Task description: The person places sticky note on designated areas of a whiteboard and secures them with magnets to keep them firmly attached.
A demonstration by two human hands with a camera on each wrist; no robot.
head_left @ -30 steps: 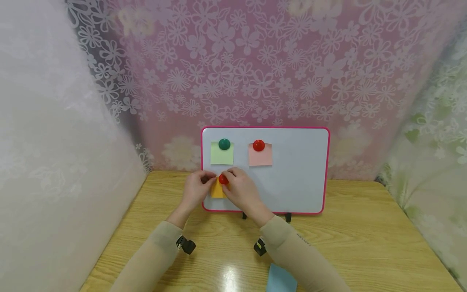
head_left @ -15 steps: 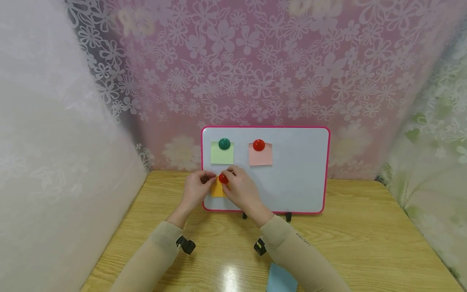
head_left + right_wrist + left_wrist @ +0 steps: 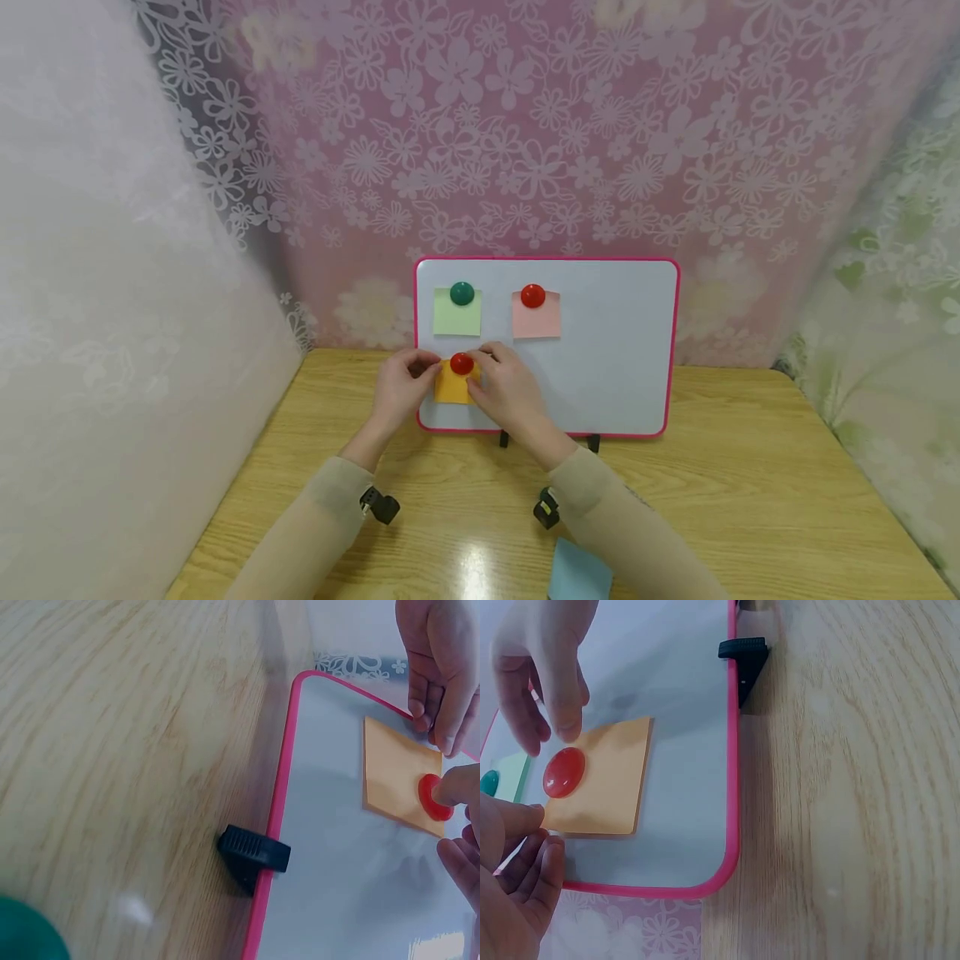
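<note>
An orange sticky note [image 3: 452, 388] lies against the lower left of a whiteboard [image 3: 607, 350] with a pink frame. A round red magnet [image 3: 461, 363] sits on the note near its top edge. My left hand [image 3: 399, 385] pinches the note's upper left corner between thumb and fingers. To the right of the magnet is my right hand [image 3: 512, 388], its fingers loosely bent. In the left wrist view its fingertips [image 3: 568, 733] stand just off the magnet, with nothing held between them.
Higher up hang a light green note [image 3: 457, 321] under a green magnet [image 3: 462, 293] and a pink note [image 3: 536, 323] under another red magnet [image 3: 533, 296]. Black feet [image 3: 255, 851] support the board. Blue notes [image 3: 580, 573] and a round green thing [image 3: 26, 934] lie on the table.
My right hand has let go of the red magnet and drawn slightly right, so magnet and note show more fully. The left hand stays almost in place at the note's corner.
</note>
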